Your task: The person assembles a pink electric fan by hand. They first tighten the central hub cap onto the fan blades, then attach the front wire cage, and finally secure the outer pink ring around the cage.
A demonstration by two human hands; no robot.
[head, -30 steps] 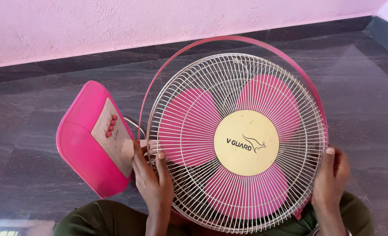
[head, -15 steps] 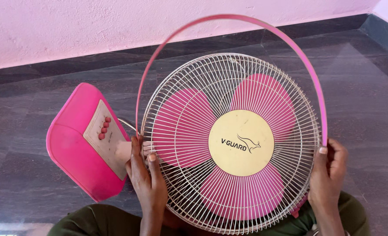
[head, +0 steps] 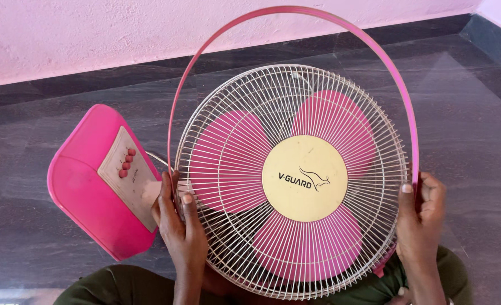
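Fan guard (head: 233,107), one round white wire grille, lies across the person's lap with three pink blades (head: 230,161) and one cream hub cap (head: 304,178) behind it. One pink rim band (head: 287,10) arches clear above the grille. Left hand (head: 177,223) and right hand (head: 422,217) each clasp a band end at the grille's edge. One pink base (head: 86,197) with four red buttons (head: 125,162) lies left on the dark floor (head: 476,113).
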